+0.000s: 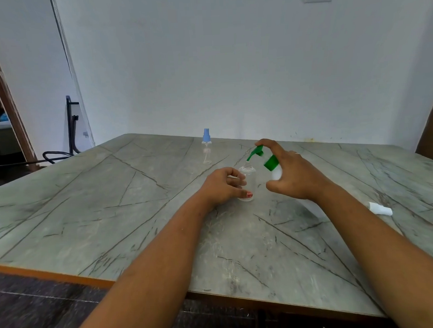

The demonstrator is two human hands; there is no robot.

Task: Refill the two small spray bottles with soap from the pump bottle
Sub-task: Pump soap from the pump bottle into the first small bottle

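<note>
An uncapped clear small spray bottle stands upright at the table's middle, and my left hand grips its side. My right hand holds the white pump bottle tilted to the left, with a finger on top of its green pump head. The green nozzle tip hangs just above the small bottle's open threaded neck. A second small clear spray bottle with a blue spray cap stands upright farther back, untouched. A white spray cap lies on its side at the right.
The grey marble-pattern table has an orange front edge close to me. A white wall runs along the far edge. A dark stand and black cable sit on the floor at the far left by a doorway.
</note>
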